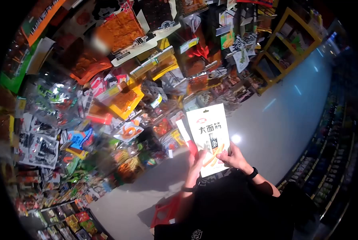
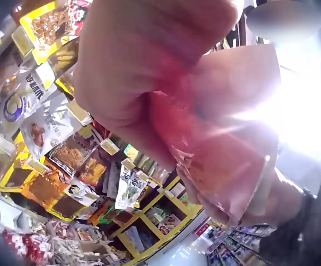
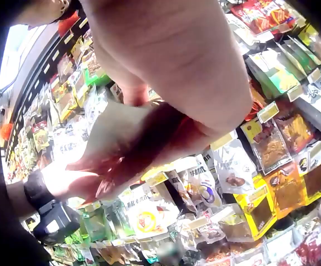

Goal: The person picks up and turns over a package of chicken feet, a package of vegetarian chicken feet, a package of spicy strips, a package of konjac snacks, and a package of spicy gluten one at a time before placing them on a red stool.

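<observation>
A white snack bag point(image 1: 208, 120) with dark printed characters and orange strips pictured low on its front stands nearly upright before the person in the head view. The left hand point(image 1: 195, 163) grips its lower left edge, the thumb lying on the front. From the other side, the right hand point(image 1: 235, 157) pinches the lower right part, thumb over the printed front. Beside the bag's left edge shows a red-and-white strip point(image 1: 192, 147), partly hidden by the left hand. In both wrist views the bag's reddish back point(image 2: 221, 166) point(image 3: 119, 169) spans between the hands.
Hanging snack packets point(image 1: 127, 102) with price tags crowd the rack on the left. A yellow display shelf point(image 1: 285, 44) stands at the far end of the pale floor point(image 1: 283, 112). Dark shelves point(image 1: 319, 160) line the right. Something red point(image 1: 165, 212) is low by the person's left side.
</observation>
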### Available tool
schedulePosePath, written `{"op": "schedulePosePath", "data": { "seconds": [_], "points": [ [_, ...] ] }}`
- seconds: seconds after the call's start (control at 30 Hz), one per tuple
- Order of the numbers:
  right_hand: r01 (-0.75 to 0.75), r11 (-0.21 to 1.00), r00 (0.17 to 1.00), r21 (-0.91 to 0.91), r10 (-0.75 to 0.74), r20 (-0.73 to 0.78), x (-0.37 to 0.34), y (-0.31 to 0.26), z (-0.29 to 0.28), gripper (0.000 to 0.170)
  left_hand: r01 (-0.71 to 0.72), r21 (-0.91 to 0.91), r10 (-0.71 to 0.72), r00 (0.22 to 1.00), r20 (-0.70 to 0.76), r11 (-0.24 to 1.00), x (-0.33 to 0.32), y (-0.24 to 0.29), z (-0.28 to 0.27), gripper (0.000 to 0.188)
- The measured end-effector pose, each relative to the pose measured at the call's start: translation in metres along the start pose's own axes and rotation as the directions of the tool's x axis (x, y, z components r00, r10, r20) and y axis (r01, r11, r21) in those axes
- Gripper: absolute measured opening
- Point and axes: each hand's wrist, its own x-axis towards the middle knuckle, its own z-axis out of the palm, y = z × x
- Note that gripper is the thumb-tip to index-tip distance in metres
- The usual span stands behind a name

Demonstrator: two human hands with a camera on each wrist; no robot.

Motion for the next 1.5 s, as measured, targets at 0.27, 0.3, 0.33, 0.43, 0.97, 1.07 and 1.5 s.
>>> {"op": "schedulePosePath", "data": {
  "seconds": [0.27,0.3,0.33,0.43,0.97,1.07,1.5],
  "points": [
    [0.275,0.952,0.943,0.132,-0.294,0.156,0.046,-0.022,-0.060,0.057,-0.193,0.130,0.210,0.969,-0.132,0.973,0.010,0.015,0.079,0.043],
    [0.273,0.953,0.943,0.134,-0.292,0.161,0.050,-0.028,-0.083,0.057,-0.162,0.018,0.163,0.975,-0.152,0.987,0.014,0.014,0.102,0.046],
    [0.239,0.966,0.945,0.101,-0.255,0.205,0.050,-0.033,-0.107,0.057,-0.118,-0.091,0.102,0.980,-0.171,0.989,0.014,0.010,0.121,0.049],
    [0.283,0.959,0.930,0.001,-0.275,0.244,0.061,-0.042,-0.171,0.067,-0.303,-0.055,0.279,0.924,-0.262,0.951,0.041,-0.016,0.181,0.044],
    [0.189,0.941,0.956,0.279,-0.242,0.166,0.087,-0.054,-0.300,0.056,-0.252,0.197,0.288,0.941,-0.180,0.948,0.113,-0.016,0.303,0.039],
    [0.213,0.949,0.959,0.234,-0.248,0.135,0.095,-0.066,-0.311,0.050,-0.291,0.199,0.320,0.939,-0.128,0.936,0.124,0.004,0.323,0.042],
    [0.480,0.871,0.876,0.106,-0.470,-0.107,0.164,-0.191,-0.293,0.034,-0.632,0.249,0.657,0.754,-0.024,0.734,0.179,0.097,0.324,0.035]
  ]
}}
